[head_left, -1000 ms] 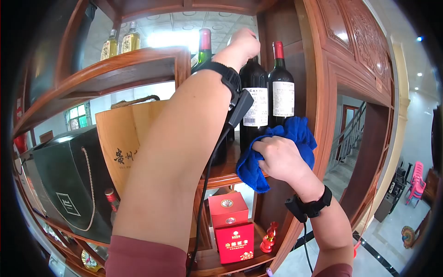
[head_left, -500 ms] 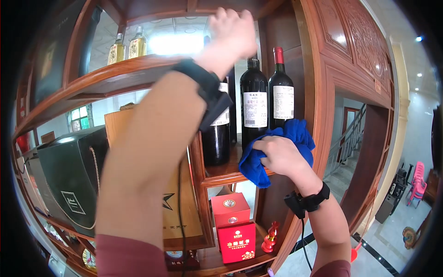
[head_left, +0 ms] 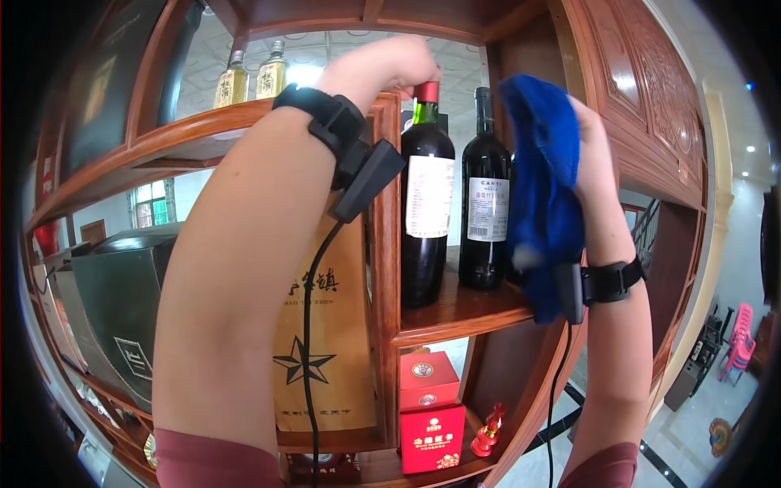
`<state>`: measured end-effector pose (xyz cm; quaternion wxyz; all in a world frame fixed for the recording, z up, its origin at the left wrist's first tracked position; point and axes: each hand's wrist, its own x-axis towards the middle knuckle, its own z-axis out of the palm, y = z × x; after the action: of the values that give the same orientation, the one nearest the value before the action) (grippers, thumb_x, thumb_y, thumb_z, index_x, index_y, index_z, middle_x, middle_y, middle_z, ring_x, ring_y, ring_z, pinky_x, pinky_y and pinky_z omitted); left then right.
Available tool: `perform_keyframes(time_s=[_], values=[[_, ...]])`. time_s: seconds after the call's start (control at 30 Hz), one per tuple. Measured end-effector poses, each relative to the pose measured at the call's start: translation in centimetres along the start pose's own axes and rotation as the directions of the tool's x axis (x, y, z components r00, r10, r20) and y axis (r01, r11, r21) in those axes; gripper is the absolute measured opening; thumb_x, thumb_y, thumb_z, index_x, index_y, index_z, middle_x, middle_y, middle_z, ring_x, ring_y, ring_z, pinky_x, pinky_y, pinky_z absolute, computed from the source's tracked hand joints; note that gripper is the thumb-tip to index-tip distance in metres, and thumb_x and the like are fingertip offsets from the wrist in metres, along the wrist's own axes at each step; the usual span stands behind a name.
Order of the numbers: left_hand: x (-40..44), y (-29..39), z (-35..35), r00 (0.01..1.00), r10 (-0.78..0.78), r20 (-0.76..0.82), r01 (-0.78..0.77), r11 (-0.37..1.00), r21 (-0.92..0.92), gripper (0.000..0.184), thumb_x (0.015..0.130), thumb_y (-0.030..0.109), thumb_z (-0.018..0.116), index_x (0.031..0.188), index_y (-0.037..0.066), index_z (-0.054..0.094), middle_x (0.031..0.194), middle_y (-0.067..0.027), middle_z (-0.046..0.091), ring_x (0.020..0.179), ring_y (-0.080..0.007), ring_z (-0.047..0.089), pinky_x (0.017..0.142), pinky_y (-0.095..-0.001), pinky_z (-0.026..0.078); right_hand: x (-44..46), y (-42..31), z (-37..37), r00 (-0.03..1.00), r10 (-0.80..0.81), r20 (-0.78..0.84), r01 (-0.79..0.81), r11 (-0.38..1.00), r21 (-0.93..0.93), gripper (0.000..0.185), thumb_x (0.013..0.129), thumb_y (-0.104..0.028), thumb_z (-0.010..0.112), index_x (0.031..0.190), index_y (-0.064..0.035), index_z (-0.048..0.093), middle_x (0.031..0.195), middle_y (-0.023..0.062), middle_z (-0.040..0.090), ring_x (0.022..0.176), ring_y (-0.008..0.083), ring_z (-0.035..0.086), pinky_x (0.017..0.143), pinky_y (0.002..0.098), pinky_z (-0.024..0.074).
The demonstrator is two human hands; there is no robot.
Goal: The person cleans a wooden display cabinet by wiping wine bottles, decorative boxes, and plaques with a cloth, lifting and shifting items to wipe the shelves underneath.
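My left hand [head_left: 411,67] is closed round the red-capped neck of a dark wine bottle [head_left: 429,195] with a white label. That bottle stands upright near the left side of the shelf compartment. Bunched in my right hand [head_left: 598,150] is a blue cloth [head_left: 541,154], raised at the right of the bottles and hanging down past the shelf edge. Between the two hands stands a second dark wine bottle [head_left: 486,203] with a black neck. The cloth hides most of whatever is behind it on the right.
Below the wooden shelf [head_left: 455,315] are red boxes [head_left: 431,439] and a small red ornament [head_left: 488,431]. Two small bottles [head_left: 271,71] stand on the upper left shelf. A dark green box [head_left: 122,301] and a tan panel [head_left: 325,350] are at left. A cable [head_left: 309,325] hangs from my left wrist.
My left hand has come down onto the red bottle cap. My right hand has lifted the blue cloth from the shelf edge to the height of the bottle necks. The view has shifted slightly.
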<state>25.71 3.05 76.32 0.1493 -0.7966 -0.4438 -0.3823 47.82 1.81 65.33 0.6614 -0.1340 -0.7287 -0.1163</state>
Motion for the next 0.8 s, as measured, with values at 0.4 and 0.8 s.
perform_keyframes(time_s=[0.4,0.8], values=[[-0.9,-1.0,-0.5,0.997,0.032,-0.064,-0.050,0.952,-0.303,0.025,0.087,0.022,0.064,0.103,0.003,0.065,0.089,-0.0110,0.065,0.062,-0.0165,0.066,0.052,-0.0245,0.056,-3.2,0.4,9.2,0.959,-0.103,0.263,0.145,0.979,-0.145,0.039,0.079,-0.016,0.060,0.113,0.0028,0.051,0.115,0.0283,0.050,0.109,0.0449,0.049,0.095,0.0442,0.0411],[0.4,-0.6,0.5,0.946,0.316,-0.077,-0.323,0.888,-0.329,0.043,0.082,0.040,0.071,0.100,0.002,0.066,0.097,-0.0098,0.067,0.073,-0.0172,0.065,0.066,-0.0310,0.055,0.0,-1.1,7.5,0.961,-0.215,0.177,0.248,0.949,-0.193,0.035,0.082,-0.021,0.058,0.112,-0.0022,0.058,0.114,0.0226,0.050,0.106,0.0404,0.052,0.092,0.0417,0.0432]])
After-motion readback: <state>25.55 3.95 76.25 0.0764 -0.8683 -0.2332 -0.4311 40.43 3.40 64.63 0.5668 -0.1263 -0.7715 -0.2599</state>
